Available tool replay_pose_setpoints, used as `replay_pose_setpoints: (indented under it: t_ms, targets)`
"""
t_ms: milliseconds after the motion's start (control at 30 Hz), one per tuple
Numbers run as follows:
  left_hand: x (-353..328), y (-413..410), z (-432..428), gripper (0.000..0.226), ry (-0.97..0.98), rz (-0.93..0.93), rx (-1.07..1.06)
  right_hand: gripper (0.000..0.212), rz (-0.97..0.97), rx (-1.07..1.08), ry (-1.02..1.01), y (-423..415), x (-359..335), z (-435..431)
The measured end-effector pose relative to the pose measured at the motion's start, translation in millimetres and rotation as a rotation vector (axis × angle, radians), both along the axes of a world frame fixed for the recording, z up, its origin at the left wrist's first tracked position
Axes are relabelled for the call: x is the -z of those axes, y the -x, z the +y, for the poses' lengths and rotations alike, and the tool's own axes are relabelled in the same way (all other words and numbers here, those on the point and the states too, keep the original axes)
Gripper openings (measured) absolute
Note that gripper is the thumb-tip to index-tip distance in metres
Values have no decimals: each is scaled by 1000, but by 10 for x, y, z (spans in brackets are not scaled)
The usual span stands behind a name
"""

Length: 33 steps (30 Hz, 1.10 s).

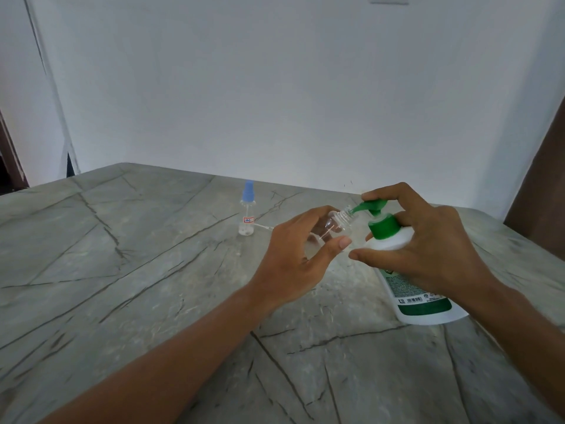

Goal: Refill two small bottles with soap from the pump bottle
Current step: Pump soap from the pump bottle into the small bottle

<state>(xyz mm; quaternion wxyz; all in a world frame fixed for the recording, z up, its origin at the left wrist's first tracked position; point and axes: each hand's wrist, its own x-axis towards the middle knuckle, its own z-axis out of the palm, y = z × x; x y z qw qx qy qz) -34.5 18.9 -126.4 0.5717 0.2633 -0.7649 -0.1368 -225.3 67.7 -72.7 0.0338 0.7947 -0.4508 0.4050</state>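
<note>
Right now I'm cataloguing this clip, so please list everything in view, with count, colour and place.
pump bottle: one, white with green pump and label, on the table's right side
open small bottle: one, clear, uncapped, tilted with its mouth at the pump nozzle
capped small bottle: one, clear with blue spray cap and small sticker, upright, far centre of the table
thin tube: one, white, lying beside the capped small bottle, right end hidden
table: one, grey veined stone look
wall: white, behind the table
left hand: holds the open small bottle
right hand: index finger on the pump head, other fingers round the pump bottle
</note>
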Motion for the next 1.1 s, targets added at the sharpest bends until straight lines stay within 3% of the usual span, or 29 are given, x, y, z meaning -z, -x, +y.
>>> replay_pose_setpoints:
  t_ms: [233,633,867,1100]
  targets:
    - [2,-2,-9,30,-20,35,-18,87,61,-9,-34,16,-1,-6]
    - [-8,0,14,31,10,-12,-5,70,-6,-4,-9,-2,-2,15]
    - [-21,-4,15,32,0,15,-26,83,58,-9,-34,25,9,-8]
    - [-30,-1,14,33,7,11,-22,76,24,7,-25,7,6,-12]
